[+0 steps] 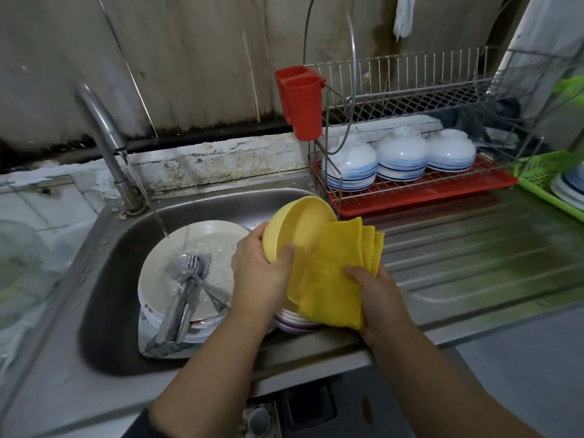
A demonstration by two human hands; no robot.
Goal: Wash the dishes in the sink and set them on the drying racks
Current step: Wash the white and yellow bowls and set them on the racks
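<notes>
Left hand (257, 273): thumb curled over the near rim, fingers wrapped behind the wall, gripping a yellow bowl (294, 229); bowl tilted on edge, mouth facing right, held above the right part of the sink (104, 248). Right hand (377, 298): fingers closed on a folded yellow cloth (335, 279), thumb on top; cloth drapes against the bowl's open side and lower rim; how far it reaches inside cannot be told.

Under both hands, a stack of pale plates (297, 322) with purple edging, mostly hidden by cloth and wrist. To the left in the sink, a large white plate (202, 248) filled with cloudy, sudsy water, sitting on other white dishes; forks and spoons (186, 286) lie across it. Tap (107, 134) running; thin stream falls onto the white plate's far edge.

Right of sink: wire drying rack (407, 90) on a red tray (420, 194); three stacks of blue-banded white bowls (401, 156) upside down on the lower shelf; red cup holder (300, 102) hooked on the rack's left corner; green basket (550, 178) at far right.
</notes>
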